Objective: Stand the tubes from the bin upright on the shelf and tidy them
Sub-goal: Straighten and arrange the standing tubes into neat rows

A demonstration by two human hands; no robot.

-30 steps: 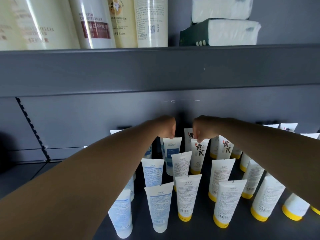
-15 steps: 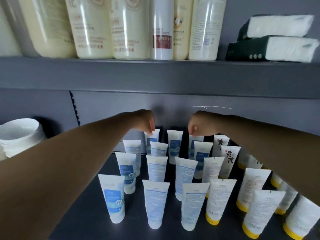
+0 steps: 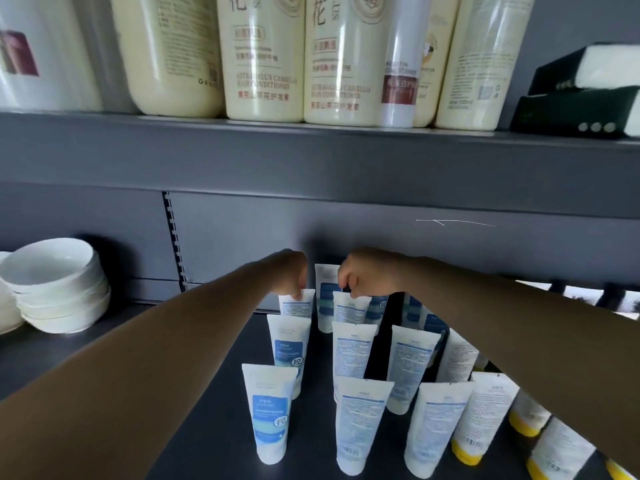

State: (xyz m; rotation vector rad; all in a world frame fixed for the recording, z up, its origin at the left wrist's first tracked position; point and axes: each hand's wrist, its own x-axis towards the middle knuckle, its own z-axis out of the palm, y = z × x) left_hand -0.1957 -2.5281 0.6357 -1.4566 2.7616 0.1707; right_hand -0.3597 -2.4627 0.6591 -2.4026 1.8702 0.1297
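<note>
Lower shelf (image 3: 214, 427), dark grey: white tubes stood upright on their caps in rows running from front to back. The left rows carried white caps and blue labels; the right rows, partly behind the right forearm, carried yellow caps.

Left hand (image 3: 290, 274): reached to the rear of the shelf, fingers curled down, pinching the top crimp of the rear left tube (image 3: 297, 303).

Right hand (image 3: 363, 277): also at the rear, fingers curled down on the crimp of the rear middle tube (image 3: 349, 308); it appeared to pinch it, though the fingertips were partly hidden from view.

Between the two hands stood a taller tube (image 3: 325, 282) against the back panel, touched by neither hand.

Front row, left to right: a blue-label tube (image 3: 269, 412), a tube showing its printed back (image 3: 362, 422), and another beside it (image 3: 436, 427).

Left end of the same shelf: a stack of white bowls (image 3: 57, 285), well apart from the tubes.

Upper shelf (image 3: 311, 157): cream conditioner bottles (image 3: 265, 57) in a row, and dark tissue packs (image 3: 581, 98) at the right.
</note>
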